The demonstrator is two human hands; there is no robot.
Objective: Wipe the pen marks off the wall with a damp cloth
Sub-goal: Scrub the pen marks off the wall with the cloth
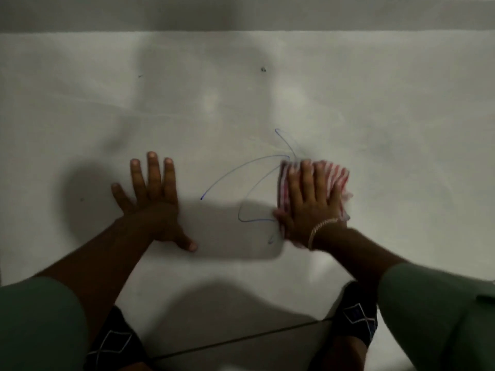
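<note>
- On the left of the view, I see my left hand (154, 194) pressed flat against the wall (401, 108), fingers spread wide and holding nothing; it props me up and takes no part in the wiping.
- Between the two hands run the pen marks (241, 172): blue loops that start at a dot just right of the left hand, sweep up and rightward in long arcs, and curl back low down; their long axis slants from lower left to upper right; one thin loop pokes up above the cloth.
- At the right, my right hand (308, 199) lies palm-down with its fingers spread over the striped cloth (337, 175), pressing it to the wall rather than pinching it; a bracelet (321, 228) sits at the wrist; the cloth covers the right ends of the arcs.
- By my reckoning the remaining ink lies left of the cloth, so the right hand is the nearer one and the next stroke should sweep leftward along that slant.
- As for the surface, the wall is pale, smooth and dimly lit, with shadows cast across it; a few stray specks show higher up; a darker band crosses the top; a seam line (241, 338) runs across at the bottom, near my knees.
</note>
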